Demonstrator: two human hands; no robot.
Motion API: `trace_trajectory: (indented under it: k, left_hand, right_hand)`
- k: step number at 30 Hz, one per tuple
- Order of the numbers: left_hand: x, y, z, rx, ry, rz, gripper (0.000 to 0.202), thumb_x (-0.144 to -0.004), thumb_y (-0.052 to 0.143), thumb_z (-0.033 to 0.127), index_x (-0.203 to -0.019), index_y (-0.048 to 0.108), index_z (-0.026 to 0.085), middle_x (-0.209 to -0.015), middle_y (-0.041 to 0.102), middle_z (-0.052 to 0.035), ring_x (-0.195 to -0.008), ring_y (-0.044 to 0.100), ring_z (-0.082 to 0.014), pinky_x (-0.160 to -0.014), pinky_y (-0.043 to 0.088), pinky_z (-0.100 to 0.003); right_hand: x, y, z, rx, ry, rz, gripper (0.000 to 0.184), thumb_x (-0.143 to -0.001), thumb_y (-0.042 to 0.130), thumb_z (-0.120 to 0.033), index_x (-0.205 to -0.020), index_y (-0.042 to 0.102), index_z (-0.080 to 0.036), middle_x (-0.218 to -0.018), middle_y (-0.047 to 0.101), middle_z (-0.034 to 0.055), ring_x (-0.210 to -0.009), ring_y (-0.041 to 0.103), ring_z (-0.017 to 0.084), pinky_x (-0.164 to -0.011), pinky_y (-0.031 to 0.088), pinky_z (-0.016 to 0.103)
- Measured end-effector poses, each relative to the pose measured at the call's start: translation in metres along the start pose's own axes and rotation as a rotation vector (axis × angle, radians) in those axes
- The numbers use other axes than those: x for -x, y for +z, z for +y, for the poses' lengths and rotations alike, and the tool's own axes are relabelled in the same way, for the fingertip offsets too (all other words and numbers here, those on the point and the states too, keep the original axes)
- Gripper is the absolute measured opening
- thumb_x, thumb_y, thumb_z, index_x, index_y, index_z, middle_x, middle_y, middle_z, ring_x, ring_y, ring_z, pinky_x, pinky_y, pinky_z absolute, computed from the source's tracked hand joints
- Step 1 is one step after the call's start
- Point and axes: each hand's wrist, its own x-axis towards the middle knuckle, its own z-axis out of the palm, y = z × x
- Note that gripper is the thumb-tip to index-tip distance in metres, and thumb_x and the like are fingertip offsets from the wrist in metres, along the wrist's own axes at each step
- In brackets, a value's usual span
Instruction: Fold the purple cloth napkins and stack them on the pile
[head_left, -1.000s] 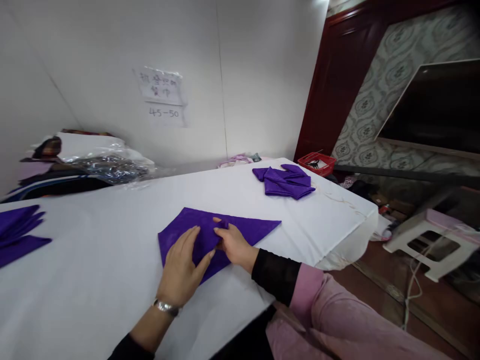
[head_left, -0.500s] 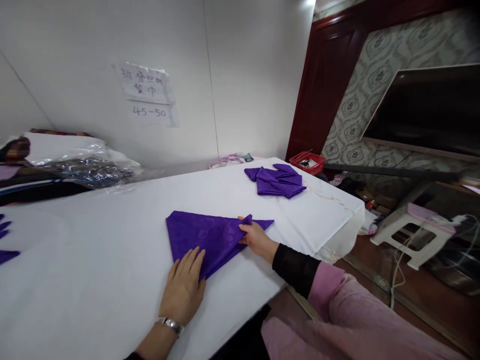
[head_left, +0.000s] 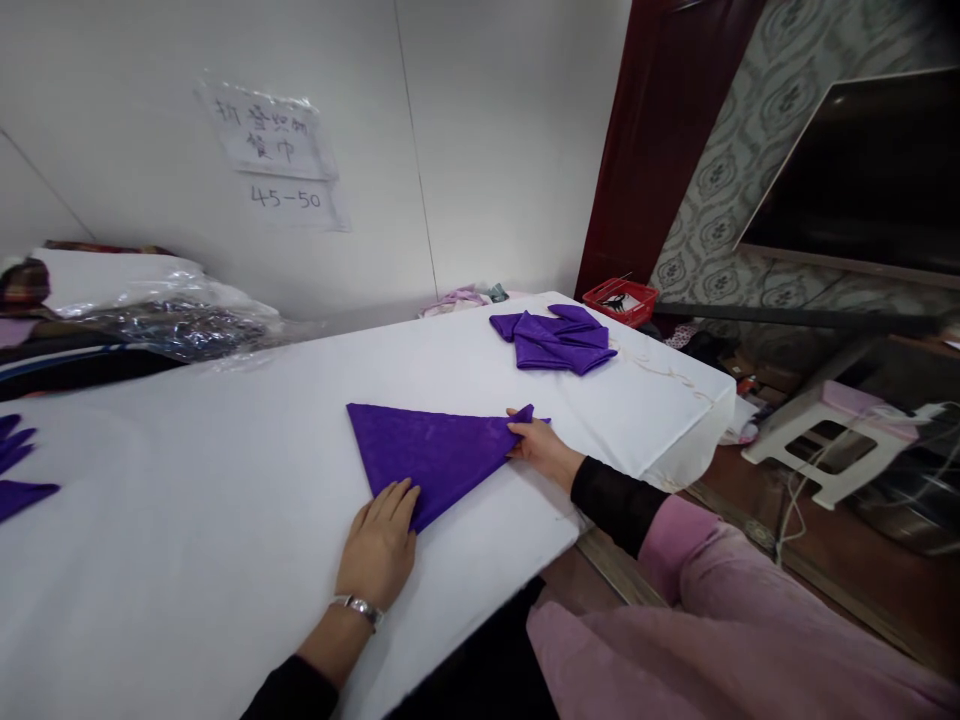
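A purple cloth napkin (head_left: 435, 455), folded into a triangle, lies on the white tablecloth. My left hand (head_left: 379, 540), wearing a wristwatch, rests with fingers stretched out over the napkin's near corner. At the napkin's right end, my right hand (head_left: 544, 445) pinches the pointed tip between thumb and fingers, so the tip stands up a little. Part of the layer beneath shows just beyond that hand.
More folded purple napkins (head_left: 562, 342) lie at the far right of the table (head_left: 225, 500), and purple points (head_left: 22, 495) show at the left edge. Behind stand plastic-wrapped cloth (head_left: 187, 315) and a red basket (head_left: 621, 300). A stool (head_left: 832, 440) stands to the right.
My right hand has drawn the tip to the right, over most of the lower layer's point. The napkin's left edge now ends in a sharper corner. The view has tilted slightly.
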Motion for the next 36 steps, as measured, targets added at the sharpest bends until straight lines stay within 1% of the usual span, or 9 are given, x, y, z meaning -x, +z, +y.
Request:
trace_trajectory:
  k: [4, 8, 12, 16, 19, 24, 29, 32, 36]
  left_hand:
    - [-0.002, 0.003, 0.001, 0.005, 0.003, -0.031, 0.047, -0.077, 0.039, 0.01, -0.117, 0.062, 0.019, -0.127, 0.06, -0.0089, -0.119, 0.054, -0.0258, -0.099, 0.044, -0.045]
    - [-0.003, 0.004, 0.0, 0.002, 0.013, -0.049, 0.045, -0.079, 0.037, 0.011, -0.116, 0.063, 0.019, -0.125, 0.061, -0.008, -0.119, 0.054, -0.0256, -0.098, 0.044, -0.045]
    - [-0.005, 0.002, 0.002, -0.033, 0.016, -0.069, 0.044, -0.082, 0.035, 0.012, -0.117, 0.062, 0.018, -0.126, 0.061, -0.0082, -0.119, 0.054, -0.0251, -0.098, 0.044, -0.044]
    - [-0.009, -0.001, 0.008, -0.039, 0.023, -0.081, 0.042, -0.084, 0.036, 0.015, -0.117, 0.062, 0.017, -0.126, 0.06, -0.008, -0.119, 0.054, -0.0255, -0.098, 0.043, -0.044]
    - [-0.012, -0.003, 0.013, -0.049, 0.02, -0.098, 0.042, -0.084, 0.037, 0.016, -0.119, 0.061, 0.017, -0.127, 0.06, -0.0087, -0.119, 0.053, -0.0259, -0.099, 0.042, -0.044]
    - [-0.013, -0.005, 0.017, -0.043, 0.031, -0.067, 0.041, -0.084, 0.039, 0.017, -0.12, 0.06, 0.017, -0.126, 0.061, -0.009, -0.118, 0.054, -0.0259, -0.098, 0.044, -0.044]
    - [-0.011, -0.004, 0.014, -0.099, 0.042, -0.1, 0.044, -0.084, 0.037, 0.012, -0.123, 0.058, 0.014, -0.129, 0.058, -0.0083, -0.121, 0.052, -0.0247, -0.101, 0.042, -0.042]
    - [-0.012, -0.004, 0.013, -0.109, 0.047, -0.142, 0.045, -0.083, 0.036, 0.01, -0.122, 0.059, 0.013, -0.129, 0.058, -0.0079, -0.122, 0.051, -0.0249, -0.101, 0.042, -0.042]
    - [-0.012, -0.004, 0.014, -0.105, 0.054, -0.157, 0.044, -0.084, 0.036, 0.01, -0.122, 0.059, 0.013, -0.127, 0.059, -0.0088, -0.121, 0.051, -0.0251, -0.101, 0.042, -0.043]
  right_hand:
    - [-0.002, -0.012, -0.008, 0.076, 0.037, -0.02, 0.044, -0.082, 0.053, -0.008, -0.124, 0.043, -0.019, -0.068, 0.061, -0.0017, -0.054, 0.061, 0.013, -0.056, 0.055, 0.029]
    - [-0.005, -0.027, -0.016, 0.134, 0.058, -0.031, 0.056, -0.079, 0.06, -0.009, -0.129, 0.037, -0.018, -0.07, 0.062, -0.0005, -0.055, 0.063, 0.014, -0.053, 0.057, 0.03]
    - [-0.005, -0.04, -0.026, 0.29, 0.023, -0.031, 0.064, -0.077, 0.064, -0.008, -0.133, 0.034, -0.012, -0.072, 0.066, 0.0032, -0.057, 0.065, 0.015, -0.056, 0.058, 0.031]
    - [-0.005, -0.049, -0.036, 0.421, -0.032, -0.026, 0.058, -0.075, 0.065, -0.005, -0.128, 0.042, -0.006, -0.063, 0.066, 0.0034, -0.054, 0.064, 0.015, -0.055, 0.055, 0.029]
    - [-0.012, -0.053, -0.041, 0.51, -0.075, -0.008, 0.052, -0.074, 0.063, -0.002, -0.124, 0.049, -0.006, -0.058, 0.065, 0.0015, -0.052, 0.062, 0.015, -0.052, 0.053, 0.026]
    - [-0.029, -0.063, -0.042, 0.689, -0.161, 0.064, 0.048, -0.072, 0.061, 0.0, -0.12, 0.055, -0.008, -0.047, 0.056, -0.006, -0.04, 0.051, 0.01, -0.04, 0.04, 0.019]
    - [-0.036, -0.072, -0.04, 0.825, -0.211, 0.095, 0.043, -0.072, 0.06, -0.003, -0.115, 0.059, -0.009, -0.049, 0.052, -0.0078, -0.039, 0.046, 0.007, -0.038, 0.033, 0.018]
    - [-0.036, -0.077, -0.04, 0.899, -0.23, 0.096, 0.04, -0.073, 0.06, -0.006, -0.113, 0.06, -0.01, -0.051, 0.053, -0.0073, -0.04, 0.045, 0.007, -0.04, 0.033, 0.018]
    - [-0.039, -0.082, -0.039, 0.993, -0.26, 0.106, 0.038, -0.073, 0.06, -0.006, -0.11, 0.061, -0.011, -0.062, 0.059, -0.0043, -0.045, 0.047, 0.006, -0.044, 0.036, 0.018]
